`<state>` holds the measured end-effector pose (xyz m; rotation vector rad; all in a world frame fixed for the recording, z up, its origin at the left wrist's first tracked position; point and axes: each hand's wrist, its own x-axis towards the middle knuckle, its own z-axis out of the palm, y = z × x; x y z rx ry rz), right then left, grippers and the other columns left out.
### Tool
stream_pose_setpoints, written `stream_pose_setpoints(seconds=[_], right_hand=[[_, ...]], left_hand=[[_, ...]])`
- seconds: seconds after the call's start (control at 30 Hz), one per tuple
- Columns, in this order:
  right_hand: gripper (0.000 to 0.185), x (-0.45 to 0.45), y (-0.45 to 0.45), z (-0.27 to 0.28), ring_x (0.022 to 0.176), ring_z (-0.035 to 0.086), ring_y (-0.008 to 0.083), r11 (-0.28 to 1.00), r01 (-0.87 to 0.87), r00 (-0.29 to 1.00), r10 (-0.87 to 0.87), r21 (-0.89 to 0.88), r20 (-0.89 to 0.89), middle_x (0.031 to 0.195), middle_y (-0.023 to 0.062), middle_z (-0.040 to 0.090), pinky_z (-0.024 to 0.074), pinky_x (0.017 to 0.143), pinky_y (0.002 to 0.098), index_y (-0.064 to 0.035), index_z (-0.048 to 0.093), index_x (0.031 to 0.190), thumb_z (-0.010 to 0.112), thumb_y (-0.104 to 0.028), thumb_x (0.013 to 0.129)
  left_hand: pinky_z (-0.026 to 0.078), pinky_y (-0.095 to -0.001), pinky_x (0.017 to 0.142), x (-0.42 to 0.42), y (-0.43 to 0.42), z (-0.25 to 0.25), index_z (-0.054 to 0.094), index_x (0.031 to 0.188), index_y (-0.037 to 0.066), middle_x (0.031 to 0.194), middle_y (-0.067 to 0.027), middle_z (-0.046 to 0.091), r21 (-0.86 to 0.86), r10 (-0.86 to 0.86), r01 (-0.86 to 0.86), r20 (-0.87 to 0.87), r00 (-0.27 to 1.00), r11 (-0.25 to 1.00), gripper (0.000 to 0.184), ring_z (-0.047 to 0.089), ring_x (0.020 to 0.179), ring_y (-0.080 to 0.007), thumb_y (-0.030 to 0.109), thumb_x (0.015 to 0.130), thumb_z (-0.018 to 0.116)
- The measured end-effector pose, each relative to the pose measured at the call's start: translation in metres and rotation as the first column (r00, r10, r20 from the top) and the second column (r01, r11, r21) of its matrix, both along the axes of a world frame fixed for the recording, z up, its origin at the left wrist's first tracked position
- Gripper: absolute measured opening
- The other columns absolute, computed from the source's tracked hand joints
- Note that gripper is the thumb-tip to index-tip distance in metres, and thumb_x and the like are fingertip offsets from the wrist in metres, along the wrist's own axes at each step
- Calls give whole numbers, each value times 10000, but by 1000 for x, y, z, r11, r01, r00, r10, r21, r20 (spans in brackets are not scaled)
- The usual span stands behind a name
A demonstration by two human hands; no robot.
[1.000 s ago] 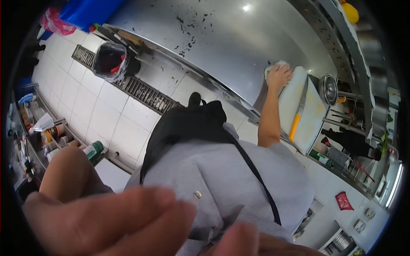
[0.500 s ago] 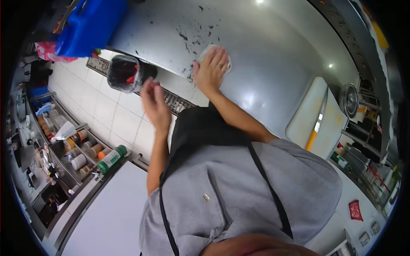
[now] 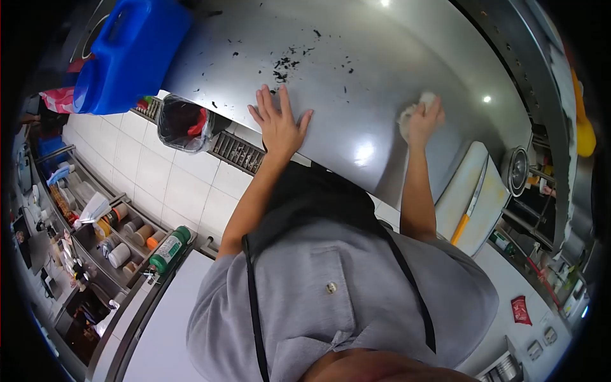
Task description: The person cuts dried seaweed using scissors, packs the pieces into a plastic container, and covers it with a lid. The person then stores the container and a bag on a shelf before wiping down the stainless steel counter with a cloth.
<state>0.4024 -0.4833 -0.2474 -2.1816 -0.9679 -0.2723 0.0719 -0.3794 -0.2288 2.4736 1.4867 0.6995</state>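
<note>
My right hand [image 3: 425, 125] is closed around a bunched whitish cloth [image 3: 407, 118], pressed to the steel table [image 3: 356, 121] on its right side; the hand is slightly blurred. Over the table's near edge, my left hand [image 3: 280, 124] lies with fingers spread and nothing in it. Dark scraps [image 3: 286, 63] are scattered just beyond its fingertips, the thickest cluster close to them, others farther left and right.
A blue jug [image 3: 137, 51] stands at the table's left end. Below the edge is a lined bin [image 3: 175, 137] with something red inside. On the right lie a cutting board [image 3: 487, 197] and a yellow-handled knife [image 3: 468, 213], near a metal bowl [image 3: 519, 169].
My right hand has moved right across the table with the cloth, away from the scraps. My left hand has come from above the bin side onto the table, fingers spreading. The view has shifted slightly.
</note>
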Motion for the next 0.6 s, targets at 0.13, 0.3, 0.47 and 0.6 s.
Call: stream_pose_setpoints(seconds=[0.13, 0.3, 0.47, 0.6], right_hand=[[581, -49, 69, -21, 1301, 410, 341, 939, 262, 958, -224, -224, 181, 1381, 195, 465, 275, 1133, 459, 34, 447, 1373, 628, -192, 869], [550, -207, 191, -29, 1456, 246, 343, 983, -3, 990, -24, -184, -141, 1530, 191, 343, 162, 1198, 478, 12, 373, 1462, 447, -235, 976], [557, -292, 244, 20, 1331, 382, 416, 928, -324, 940, 293, -183, -177, 1401, 194, 463, 307, 1110, 494, 18, 441, 1400, 540, -47, 856], [483, -233, 239, 1, 1192, 541, 286, 809, -314, 733, 539, 497, -414, 1282, 125, 567, 472, 960, 347, -52, 581, 1310, 530, 52, 841]], left_hand=[[131, -720, 1095, -9, 34, 4, 369, 1470, 11, 1515, -353, 223, -23, 39, -40, -26, 999, 999, 827, 174, 1432, -504, 489, 871, 679], [108, -709, 1108, -35, 79, -9, 401, 1439, -2, 1501, -341, 252, 34, 68, -68, 12, 998, 997, 681, 191, 1420, -510, 365, 917, 638], [118, -640, 1135, -100, 110, -2, 380, 1437, -36, 1483, -358, 257, 64, 206, -213, 109, 972, 975, 660, 221, 1398, -498, 334, 941, 610], [135, -638, 1122, -120, 115, -9, 354, 1444, -61, 1486, -412, 195, -23, 189, -188, 130, 973, 982, 772, 188, 1382, -554, 402, 906, 657]])
